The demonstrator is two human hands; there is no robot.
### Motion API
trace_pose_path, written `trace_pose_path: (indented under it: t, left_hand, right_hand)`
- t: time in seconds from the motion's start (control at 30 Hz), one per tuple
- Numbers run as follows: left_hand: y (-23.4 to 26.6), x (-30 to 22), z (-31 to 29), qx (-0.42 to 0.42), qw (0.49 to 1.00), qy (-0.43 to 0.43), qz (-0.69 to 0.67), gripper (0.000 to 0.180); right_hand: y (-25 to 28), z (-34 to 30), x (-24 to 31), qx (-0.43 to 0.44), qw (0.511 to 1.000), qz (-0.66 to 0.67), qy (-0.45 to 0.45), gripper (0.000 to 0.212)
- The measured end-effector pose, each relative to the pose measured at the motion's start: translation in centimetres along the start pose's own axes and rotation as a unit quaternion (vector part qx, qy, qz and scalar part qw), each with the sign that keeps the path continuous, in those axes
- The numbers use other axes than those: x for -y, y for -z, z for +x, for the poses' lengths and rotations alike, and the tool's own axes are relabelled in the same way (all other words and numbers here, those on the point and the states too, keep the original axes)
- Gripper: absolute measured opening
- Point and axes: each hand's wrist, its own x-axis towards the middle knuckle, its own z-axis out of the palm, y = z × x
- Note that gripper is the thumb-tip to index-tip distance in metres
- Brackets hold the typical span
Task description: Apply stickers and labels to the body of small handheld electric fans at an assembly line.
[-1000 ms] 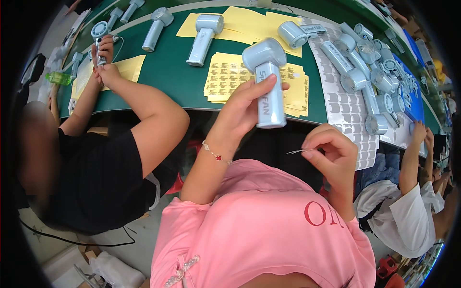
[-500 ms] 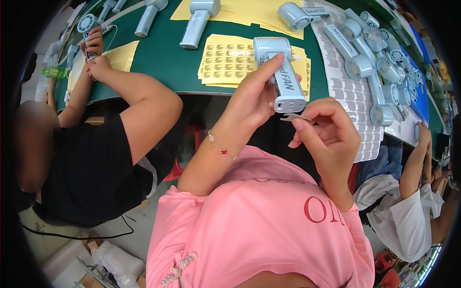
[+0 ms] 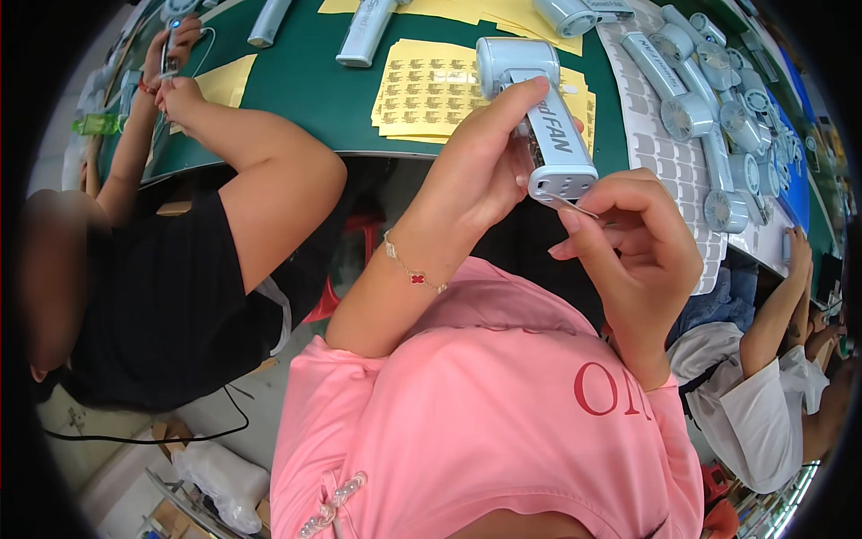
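L hand (image 3: 485, 153) grips lt-blue handheld fan (image 3: 555, 135): thumb laid along front of handle just below head, other fingers wrapped behind. Fan is held up off the bench, over near edge of green table (image 3: 296, 108), tilted, head away from wearer, base end toward wearer. Base end face shows small holes; a dark strip runs along L side of handle, detail too small to ID. R hand (image 3: 642, 238) is at base end: thumb & index pinch a small thin strip (image 3: 577, 208) right by the lower edge of the base; material unclear, & contact btwn strip and base can't be confirmed. Remaining R fingers are curled. Bracelet (image 3: 417, 278) w/ red charm on L wrist. Behind fan: stack of yellow label sheets (image 3: 422, 99), partly covered by fan and L hand. To R: grey-white die-cut sheet (image 3: 669, 180); beyond it, pile of lt-blue fans (image 3: 723, 117), mixed orientation, next to blue tray (image 3: 796, 193). Far L: co-worker's hands (image 3: 182, 67) hold another fan w/ white cable (image 3: 210, 54). Far R: co-worker in white top (image 3: 750, 404), arms extended toward table edge.
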Motion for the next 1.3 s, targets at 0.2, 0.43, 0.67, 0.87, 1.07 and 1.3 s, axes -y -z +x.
trace_pose_path:
  t: [0.2,0.43,0.67,0.87,1.07,1.3]
  left_hand:
    - [-0.02,0.03,0.04,0.006,1.000,0.006,0.003,0.024]
    - [0.36,-0.01,0.12,0.027,0.999,0.020,-0.023,0.034]
    - [0.45,0.08,0.20,0.028,0.999,0.016,-0.023,0.034]
    - [0.60,0.14,0.23,0.028,0.999,0.024,-0.026,0.035]
    - [0.66,0.07,0.16,0.031,0.999,0.020,-0.025,0.034]
    - [0.70,0.17,0.05,0.036,0.998,0.020,-0.038,0.034]
  right_hand:
    - [0.19,0.11,-0.05,0.007,1.000,0.001,0.010,0.013]
    - [0.32,0.20,-0.19,0.008,1.000,0.003,-0.003,0.013]
    - [0.30,0.22,-0.01,0.008,1.000,0.005,-0.019,0.012]
    - [0.27,0.15,-0.16,0.005,1.000,0.003,-0.020,0.012]
    - [0.16,0.13,-0.36,-0.004,1.000,-0.022,-0.009,0.012]
    - [0.16,0.01,-0.55,-0.006,0.999,-0.041,0.004,0.012]
